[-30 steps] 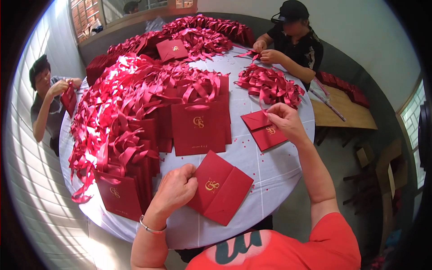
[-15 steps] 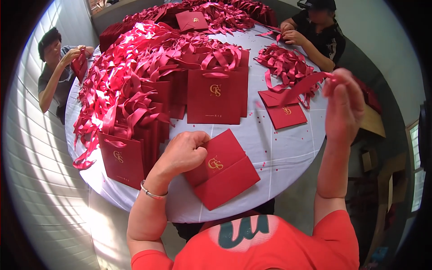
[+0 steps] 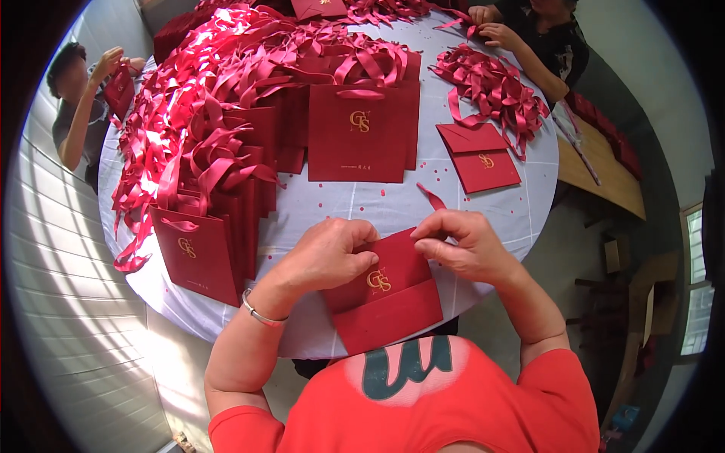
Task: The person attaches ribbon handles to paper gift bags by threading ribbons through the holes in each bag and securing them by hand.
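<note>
A dark red paper bag (image 3: 393, 313) with a gold emblem lies flat and partly folded at the table edge in front of me. My left hand (image 3: 328, 253) is closed on its upper left edge, a metal bangle at the wrist. At the upper right corner, my right hand (image 3: 468, 245) is closed in a pinch with thumb and forefinger together. A short end of red ribbon (image 3: 432, 198) sticks out beyond these fingers; the rest of it is hidden by the hand and bag.
Finished-looking bags with ribbon handles (image 3: 362, 140) crowd the left and middle of the round white-clothed table (image 3: 483, 215). A flat folded bag (image 3: 483, 160) and a ribbon heap (image 3: 495, 87) lie to the right. Two people work across the table, their hands on ribbon and a bag.
My right hand has come down and inward from its raised place at the right, bringing the ribbon to the bag's top edge. The view has tilted slightly downward.
</note>
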Demonstrator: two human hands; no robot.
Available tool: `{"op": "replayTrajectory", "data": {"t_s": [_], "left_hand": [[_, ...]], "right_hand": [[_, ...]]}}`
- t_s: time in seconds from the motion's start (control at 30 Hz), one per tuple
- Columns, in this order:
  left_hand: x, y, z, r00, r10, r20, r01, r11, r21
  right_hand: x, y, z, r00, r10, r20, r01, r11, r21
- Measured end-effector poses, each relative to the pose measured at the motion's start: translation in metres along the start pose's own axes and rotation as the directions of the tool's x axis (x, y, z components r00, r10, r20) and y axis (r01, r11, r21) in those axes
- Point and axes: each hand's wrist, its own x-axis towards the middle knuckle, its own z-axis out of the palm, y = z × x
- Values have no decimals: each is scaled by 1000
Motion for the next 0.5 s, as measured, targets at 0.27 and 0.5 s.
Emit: {"op": "replayTrajectory", "data": {"t_s": [0.27, 0.5], "left_hand": [[1, -4, 8, 992, -72, 108, 108, 920, -377], [4, -1, 11, 997, -68, 39, 78, 933, -352]], "right_hand": [[-4, 19, 14, 986, -152, -64, 151, 988, -16], [-5, 23, 17, 977, -176, -121, 178, 984, 11]]}}
